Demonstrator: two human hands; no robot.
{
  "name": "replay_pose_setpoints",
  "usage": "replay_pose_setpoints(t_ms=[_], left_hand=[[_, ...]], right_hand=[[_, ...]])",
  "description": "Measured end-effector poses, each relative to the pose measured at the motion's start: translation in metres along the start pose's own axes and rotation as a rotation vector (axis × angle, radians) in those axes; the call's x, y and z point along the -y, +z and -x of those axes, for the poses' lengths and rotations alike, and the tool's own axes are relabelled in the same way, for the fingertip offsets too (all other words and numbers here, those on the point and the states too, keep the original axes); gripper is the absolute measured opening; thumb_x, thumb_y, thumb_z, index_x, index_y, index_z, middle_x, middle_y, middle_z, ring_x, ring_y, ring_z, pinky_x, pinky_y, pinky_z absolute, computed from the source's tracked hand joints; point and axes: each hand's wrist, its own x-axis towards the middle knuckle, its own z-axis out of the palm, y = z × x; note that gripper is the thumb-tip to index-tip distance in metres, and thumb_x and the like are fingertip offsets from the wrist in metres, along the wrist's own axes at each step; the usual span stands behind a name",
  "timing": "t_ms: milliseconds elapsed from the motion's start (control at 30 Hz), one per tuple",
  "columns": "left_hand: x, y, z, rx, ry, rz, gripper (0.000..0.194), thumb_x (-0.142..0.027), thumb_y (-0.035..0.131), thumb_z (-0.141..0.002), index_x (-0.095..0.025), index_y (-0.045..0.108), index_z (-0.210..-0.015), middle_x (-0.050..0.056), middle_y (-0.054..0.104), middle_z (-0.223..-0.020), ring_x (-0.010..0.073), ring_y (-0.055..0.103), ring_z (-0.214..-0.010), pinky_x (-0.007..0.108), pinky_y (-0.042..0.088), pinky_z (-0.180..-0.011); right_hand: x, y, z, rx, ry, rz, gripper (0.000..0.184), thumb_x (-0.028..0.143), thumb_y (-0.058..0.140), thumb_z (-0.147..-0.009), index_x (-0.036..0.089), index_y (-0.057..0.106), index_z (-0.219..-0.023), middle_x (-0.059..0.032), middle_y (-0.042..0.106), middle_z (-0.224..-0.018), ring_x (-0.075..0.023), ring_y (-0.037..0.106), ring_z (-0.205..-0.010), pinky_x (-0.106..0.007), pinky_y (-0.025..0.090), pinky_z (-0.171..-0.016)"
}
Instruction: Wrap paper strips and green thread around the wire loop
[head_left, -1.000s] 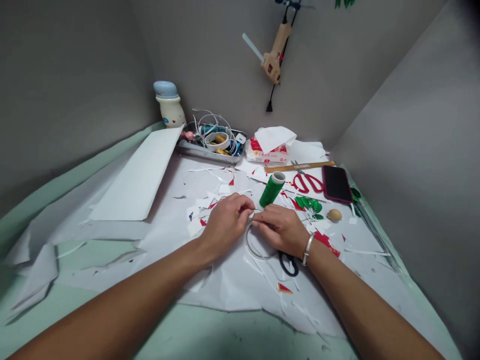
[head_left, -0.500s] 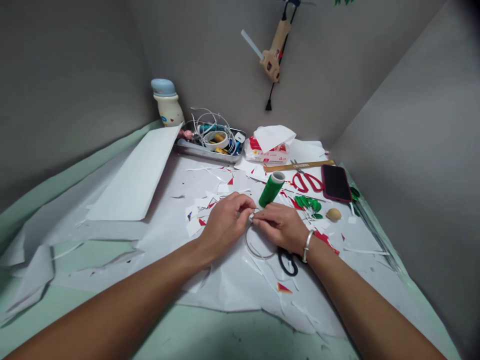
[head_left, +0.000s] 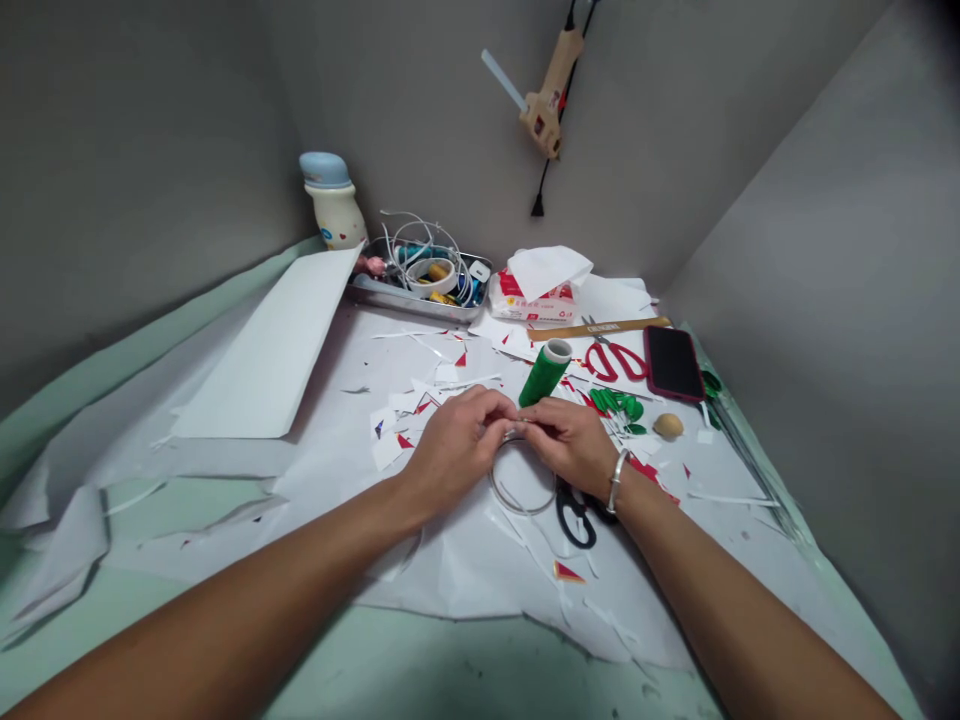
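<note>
View: head camera, looking down at a paper-covered table, with the hands at the centre and 12 o'clock pointing away from the person.
Left hand [head_left: 454, 450]: grasping the top of a thin metal ring [head_left: 493, 480], fingertips pinched.
Right hand [head_left: 570, 445]: also grasping the ring's top, fingertips almost meeting the left hand's; a silver bangle [head_left: 616, 480] circles the wrist.
Ring: upright-looking, just in front of the hands, at 6 o'clock from the knuckles.
Near the hands: green thread spool [head_left: 544, 375] at 12 o'clock, black-handled scissors [head_left: 574, 525] at 5, green paper leaves [head_left: 615, 405] at 2.
Farther off: red-handled scissors [head_left: 613, 362] and a dark phone [head_left: 673, 363] at 2, steel tray of wires [head_left: 405, 303] at 11, hot glue gun [head_left: 544, 105] hanging on the wall at 12.
Writing: red print on a tissue packet [head_left: 525, 300], too small to read.
</note>
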Motion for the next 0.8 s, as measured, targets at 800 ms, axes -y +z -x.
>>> replay_pose_setpoints(t_ms=[800], left_hand=[[0.005,-0.001,-0.002,-0.069,-0.059,-0.027,0.013,-0.014,0.05,-0.082,-0.019,0.061,-0.084,0.002,0.063,-0.088,0.0159,0.056,-0.081,0.03,0.045,-0.073]], right_hand=[[0.01,-0.001,0.002,0.066,-0.112,0.045,0.013,0.021,0.057,-0.087,0.02,0.071,-0.088,-0.0019,0.065,-0.069,-0.0144,0.056,-0.068,-0.027,0.045,-0.066]])
